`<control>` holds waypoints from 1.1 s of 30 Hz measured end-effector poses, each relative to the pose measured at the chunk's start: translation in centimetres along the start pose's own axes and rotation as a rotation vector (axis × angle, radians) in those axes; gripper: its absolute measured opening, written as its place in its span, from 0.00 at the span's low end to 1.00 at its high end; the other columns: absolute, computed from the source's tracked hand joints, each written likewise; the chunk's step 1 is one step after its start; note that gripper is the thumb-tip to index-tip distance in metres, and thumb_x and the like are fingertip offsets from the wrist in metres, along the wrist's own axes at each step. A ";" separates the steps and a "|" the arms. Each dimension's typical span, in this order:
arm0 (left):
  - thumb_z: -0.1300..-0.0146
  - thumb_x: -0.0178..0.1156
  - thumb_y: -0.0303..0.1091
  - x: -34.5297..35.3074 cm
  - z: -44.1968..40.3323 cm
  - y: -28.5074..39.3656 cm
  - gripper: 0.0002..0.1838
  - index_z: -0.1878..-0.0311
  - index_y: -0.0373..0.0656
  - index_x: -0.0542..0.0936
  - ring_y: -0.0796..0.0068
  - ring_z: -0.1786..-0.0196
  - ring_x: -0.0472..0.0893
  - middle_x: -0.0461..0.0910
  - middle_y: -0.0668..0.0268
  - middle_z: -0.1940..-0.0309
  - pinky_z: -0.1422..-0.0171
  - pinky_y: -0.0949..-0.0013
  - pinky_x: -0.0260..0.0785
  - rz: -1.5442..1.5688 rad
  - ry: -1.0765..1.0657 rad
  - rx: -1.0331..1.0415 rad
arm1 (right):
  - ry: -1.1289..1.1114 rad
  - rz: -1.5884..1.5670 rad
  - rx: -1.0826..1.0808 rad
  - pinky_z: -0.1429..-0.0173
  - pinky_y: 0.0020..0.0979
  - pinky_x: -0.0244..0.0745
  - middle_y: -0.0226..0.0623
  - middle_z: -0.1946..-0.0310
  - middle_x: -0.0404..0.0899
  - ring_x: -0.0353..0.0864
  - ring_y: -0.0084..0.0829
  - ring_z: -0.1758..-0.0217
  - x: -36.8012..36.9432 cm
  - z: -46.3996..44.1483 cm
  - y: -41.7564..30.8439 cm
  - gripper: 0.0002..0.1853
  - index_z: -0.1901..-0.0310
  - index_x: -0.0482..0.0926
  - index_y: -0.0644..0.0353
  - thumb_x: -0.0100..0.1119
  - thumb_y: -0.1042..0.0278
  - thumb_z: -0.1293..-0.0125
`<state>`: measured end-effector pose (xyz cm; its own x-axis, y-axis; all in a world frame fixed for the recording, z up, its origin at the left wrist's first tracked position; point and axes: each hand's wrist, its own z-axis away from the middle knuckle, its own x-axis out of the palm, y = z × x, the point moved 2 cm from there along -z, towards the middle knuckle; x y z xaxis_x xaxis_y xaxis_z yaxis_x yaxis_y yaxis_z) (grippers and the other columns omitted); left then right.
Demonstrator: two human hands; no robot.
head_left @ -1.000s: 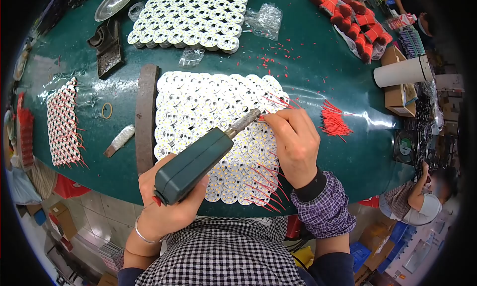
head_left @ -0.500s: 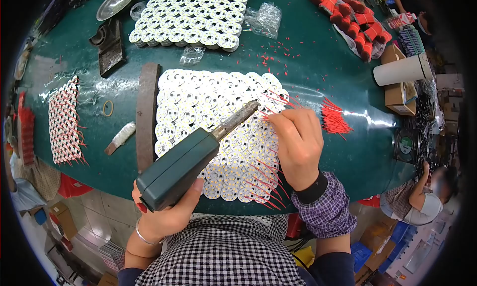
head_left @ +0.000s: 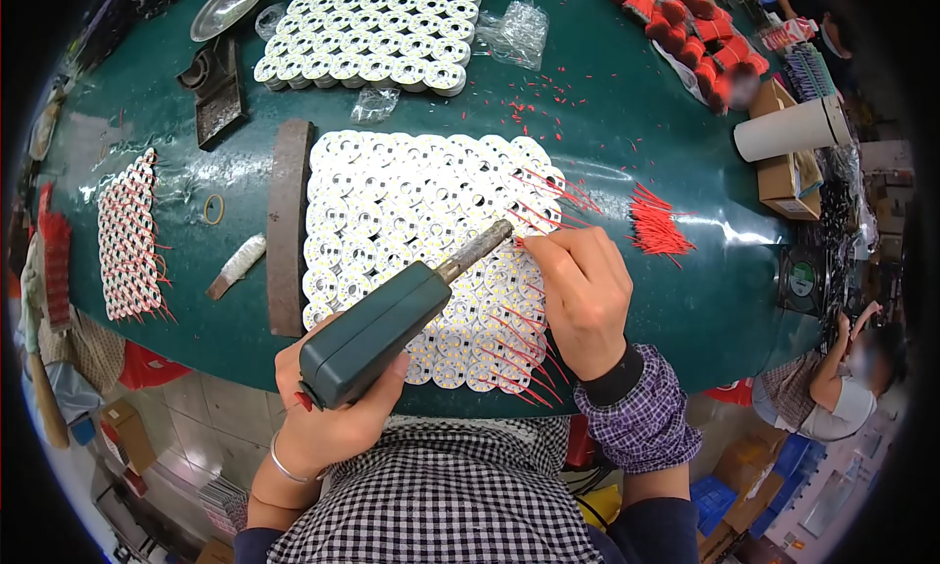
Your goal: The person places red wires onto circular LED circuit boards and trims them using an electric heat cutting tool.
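My left hand (head_left: 352, 407) is wrapped around a dark green soldering gun (head_left: 377, 331), its metal tip pointing up and to the right over the round white LED boards (head_left: 392, 187). The boards lie packed in rows on the green table. At their right side, my right hand (head_left: 587, 295) is closed in a pinch close to the tip, holding a thin red wire (head_left: 521, 241) that is mostly hidden by the fingers. Other red wires (head_left: 514, 363) stick out from boards along the right edge, both above and below my right hand.
A pile of red wires (head_left: 661, 221) lies to the right. A dark metal bar (head_left: 290, 226) borders the boards on the left. Farther back are more round boards (head_left: 367, 35), red wire bundles (head_left: 695, 40) and a white cup (head_left: 793, 130). A wired panel (head_left: 129, 241) lies far left.
The soldering gun's tip has moved slightly down, towards me, and its body has shifted right. My right hand has also come slightly nearer to me, still pinching.
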<state>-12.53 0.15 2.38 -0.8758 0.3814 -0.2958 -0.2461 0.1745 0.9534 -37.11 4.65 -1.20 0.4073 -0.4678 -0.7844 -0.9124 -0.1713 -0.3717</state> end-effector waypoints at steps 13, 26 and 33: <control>0.46 0.70 0.21 0.3 -0.2 0.4 0.09 0.61 0.33 0.85 0.80 0.73 0.78 0.81 0.64 0.71 0.69 0.76 0.68 -0.036 -0.030 -0.004 | -0.010 0.005 -0.001 0.59 0.35 0.72 0.35 0.65 0.78 0.78 0.35 0.62 0.0 -0.1 0.0 0.13 0.58 0.84 0.64 0.63 0.79 0.48; 0.47 0.74 0.23 -0.8 2.1 -0.5 0.13 0.56 0.36 0.87 0.73 0.69 0.85 0.87 0.61 0.63 0.62 0.73 0.77 0.033 0.126 -0.074 | -0.004 0.033 0.015 0.57 0.35 0.72 0.34 0.64 0.78 0.79 0.35 0.59 0.1 0.0 -0.1 0.13 0.59 0.83 0.62 0.63 0.77 0.48; 0.47 0.73 0.20 -0.9 2.0 -0.3 0.19 0.50 0.34 0.83 0.73 0.62 0.84 0.86 0.61 0.59 0.56 0.71 0.77 -0.152 -0.019 0.025 | 0.018 0.045 -0.039 0.55 0.36 0.71 0.33 0.64 0.79 0.79 0.34 0.59 -0.6 -0.3 -1.2 0.13 0.59 0.84 0.62 0.64 0.77 0.49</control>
<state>-10.82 1.55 2.23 -0.8213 0.3656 -0.4379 -0.3644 0.2544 0.8958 -36.21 4.85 -0.15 0.3651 -0.4913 -0.7908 -0.9309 -0.1827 -0.3163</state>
